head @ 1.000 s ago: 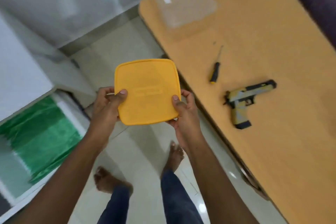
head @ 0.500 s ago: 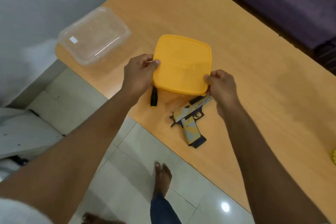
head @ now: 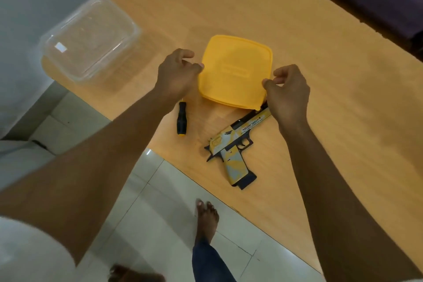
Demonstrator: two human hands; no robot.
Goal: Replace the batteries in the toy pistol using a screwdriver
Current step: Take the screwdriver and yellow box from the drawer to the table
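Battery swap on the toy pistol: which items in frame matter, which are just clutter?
Job items:
toy pistol, lying on the table
screwdriver, left of the pistol

Lying about:
yellow lid, between the left hand and right hand
clear plastic container, at the table corner

On the slide of your toy pistol (head: pixel 231 144) you can read "DESERT EAGLE"; the smaller line beneath it is too small to make out.

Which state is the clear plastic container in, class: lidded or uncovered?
Uncovered. The clear plastic container sits lidless at the wooden table's corner, while the yellow square lid lies apart between the left hand and right hand.
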